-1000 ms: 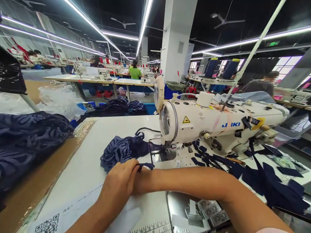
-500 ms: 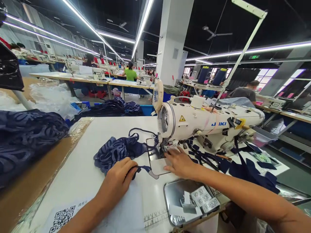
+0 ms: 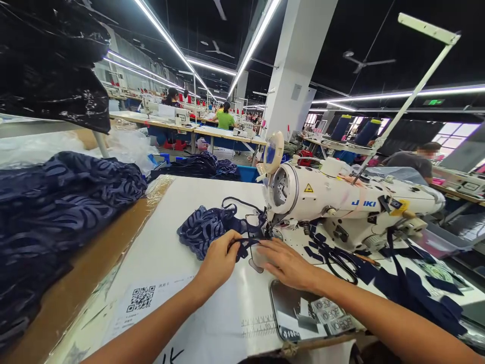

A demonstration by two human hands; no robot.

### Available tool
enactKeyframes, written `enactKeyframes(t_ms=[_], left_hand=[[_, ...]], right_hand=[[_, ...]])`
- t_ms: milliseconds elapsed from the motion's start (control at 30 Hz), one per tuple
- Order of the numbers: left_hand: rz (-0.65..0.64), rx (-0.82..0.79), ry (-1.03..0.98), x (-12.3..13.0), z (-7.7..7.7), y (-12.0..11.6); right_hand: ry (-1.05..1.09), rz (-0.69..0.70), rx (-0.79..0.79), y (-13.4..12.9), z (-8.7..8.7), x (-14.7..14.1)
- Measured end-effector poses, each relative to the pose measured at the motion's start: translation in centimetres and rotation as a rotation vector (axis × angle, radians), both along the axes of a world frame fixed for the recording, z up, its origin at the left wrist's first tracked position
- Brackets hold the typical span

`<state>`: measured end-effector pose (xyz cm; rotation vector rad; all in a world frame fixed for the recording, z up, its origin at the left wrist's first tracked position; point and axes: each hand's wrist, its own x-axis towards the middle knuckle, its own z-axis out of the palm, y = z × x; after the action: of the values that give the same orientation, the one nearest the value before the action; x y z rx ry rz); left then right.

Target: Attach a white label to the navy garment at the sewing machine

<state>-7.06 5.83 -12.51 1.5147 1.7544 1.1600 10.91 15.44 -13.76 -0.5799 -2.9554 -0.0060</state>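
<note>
Navy patterned garment (image 3: 206, 228) bunched on the white bench (image 3: 162, 247), just left of the needle of the sewing machine (image 3: 341, 202). From it, a narrow navy strap (image 3: 244, 243) drawn toward the presser foot. Left hand (image 3: 219, 260) closed in a pinch on that strap, right beside the bunched cloth. Right hand (image 3: 286, 263) laid flat, fingers spread and gripping nothing, pressing down just in front of the needle plate, its fingertips by the strap end. By the look of it, strap being lined up under the foot; no sign of stitching under way, so seam probably still to do.

Further out: metal tray (image 3: 280, 308) with small printed labels (image 3: 328, 316) at the near bench edge; scissors (image 3: 341, 260) and loose navy strips (image 3: 409, 288) right of the machine; QR-code sheet (image 3: 142, 298) near the left forearm; stack of similar navy fabric (image 3: 56, 202) on the far left. Other people at distant benches behind.
</note>
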Motion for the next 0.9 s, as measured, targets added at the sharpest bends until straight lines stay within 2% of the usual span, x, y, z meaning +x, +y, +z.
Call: enactKeyframes(t_ms=[33,100,233,367,467,600,700,733,800,900], left_hand=[[-0.003,0.003,-0.028,-0.2,-0.2,0.2],[-0.010,-0.014,-0.113,-0.5,-0.5,0.5],[-0.004,-0.061,-0.350,-0.6,-0.2,0.9],[0.012,-0.134,-0.366,-0.5,0.4,1.1],[0.012,-0.111,-0.236,-0.4,0.5,1.5],[0.011,-0.090,-0.066,-0.2,0.2,2.4],[-0.035,-0.074,0.106,0.1,-0.1,3.2],[-0.055,-0.076,0.157,0.3,-0.1,3.4],[-0.068,-0.093,0.250,0.9,0.1,3.9],[-0.043,-0.142,0.383,2.1,0.7,4.4]], right_hand=[[0.081,0.031,0.051,0.0,-0.2,1.4],[0.191,0.009,0.124,-0.1,-0.8,4.2],[0.341,-0.148,0.112,-0.6,-1.8,9.3],[0.380,-0.196,0.128,-1.0,-2.0,11.3],[0.312,-0.199,0.104,-1.1,-1.6,10.6],[0.243,-0.129,0.058,-0.4,-1.0,8.5],[0.317,-0.116,0.071,1.1,-0.7,6.7],[0.333,-0.179,0.026,1.7,-0.5,6.1],[0.228,-0.407,-0.126,3.1,-0.1,5.0],[0.101,-0.592,-0.266,4.9,0.5,3.7]])
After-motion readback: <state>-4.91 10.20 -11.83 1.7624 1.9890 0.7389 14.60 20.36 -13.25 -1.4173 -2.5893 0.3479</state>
